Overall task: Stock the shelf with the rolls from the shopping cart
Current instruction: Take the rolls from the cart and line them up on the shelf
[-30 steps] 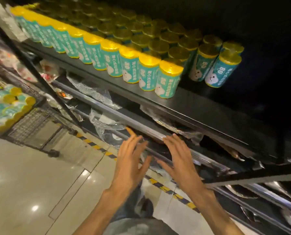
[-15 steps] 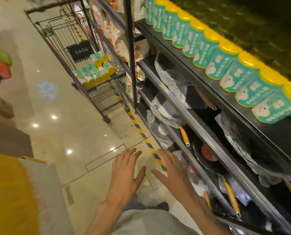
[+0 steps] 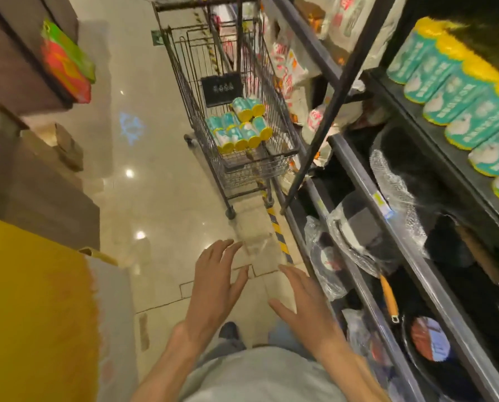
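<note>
Glossy beige floor tiles (image 3: pixel 161 198) run up the aisle ahead of us, ceiling lights glinting off them, with a strip of yellow-and-black hazard tape (image 3: pixel 277 230) along the foot of the shelving on our right. Up ahead stands the wire shopping cart (image 3: pixel 184 82), parked right beside the shelving, and in its basket we see the rolls (image 3: pixel 241 130): teal wrappers, yellow ends, lying on their sides in a small stack toward the basket's near end. A dark sign (image 3: pixel 221 89) hangs inside the cart just behind them.

On our right, the shelf (image 3: pixel 434 123) carries a row of the same teal-and-yellow rolls, the stocked rolls (image 3: pixel 457 94), standing along its front edge. Beneath that, the lower tiers hold frying pans (image 3: pixel 428 343) wrapped in plastic, one with an orange handle (image 3: pixel 389 300) poking out toward us.

And our hands, both out in front of us, low over the floor, well apart from the cart. Our left hand (image 3: pixel 213 282) is spread flat, fingers straight, nothing in it. Our right hand (image 3: pixel 303 303) is the same, fingers extended and splayed, holding nothing. The two sit near each other, palms down, a gap of floor tile between them.

Over on the left, a yellow surface (image 3: pixel 33 309) fills the near corner, and a red-and-green package (image 3: pixel 65 62) sits on a dark counter farther up.
</note>
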